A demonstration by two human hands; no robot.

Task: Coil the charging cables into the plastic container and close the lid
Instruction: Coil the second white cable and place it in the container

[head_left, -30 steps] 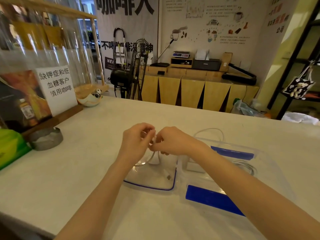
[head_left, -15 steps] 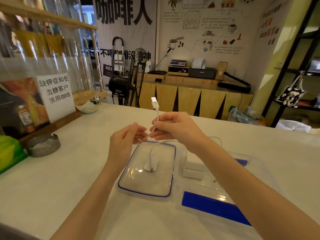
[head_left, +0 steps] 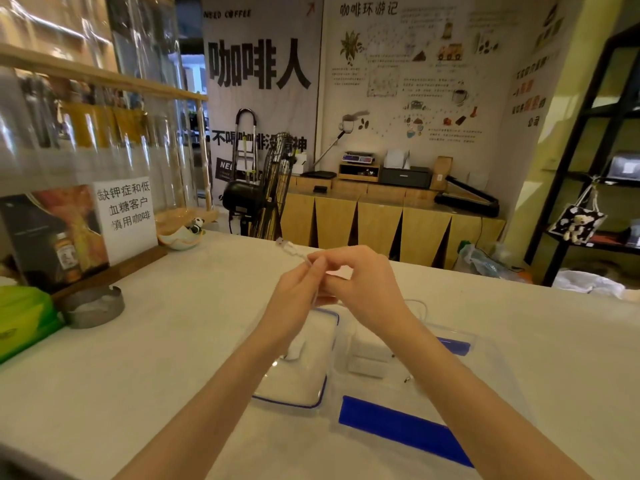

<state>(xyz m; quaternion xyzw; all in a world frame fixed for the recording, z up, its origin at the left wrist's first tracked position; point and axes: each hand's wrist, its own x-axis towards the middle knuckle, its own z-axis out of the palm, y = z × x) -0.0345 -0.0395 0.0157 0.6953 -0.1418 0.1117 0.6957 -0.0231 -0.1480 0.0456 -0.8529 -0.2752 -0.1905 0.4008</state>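
Café counter [head_left: 145,358], white top. Both hands raised over the clear container [head_left: 294,382]: left hand [head_left: 294,292] and right hand [head_left: 360,289] pinch the charging cable [head_left: 294,251]. Light, limp, springy; best gripped near the plug.

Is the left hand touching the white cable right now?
Touching. The head view shows the left hand and right hand pinched together on the white cable, whose plug end sticks out above the fingertips.
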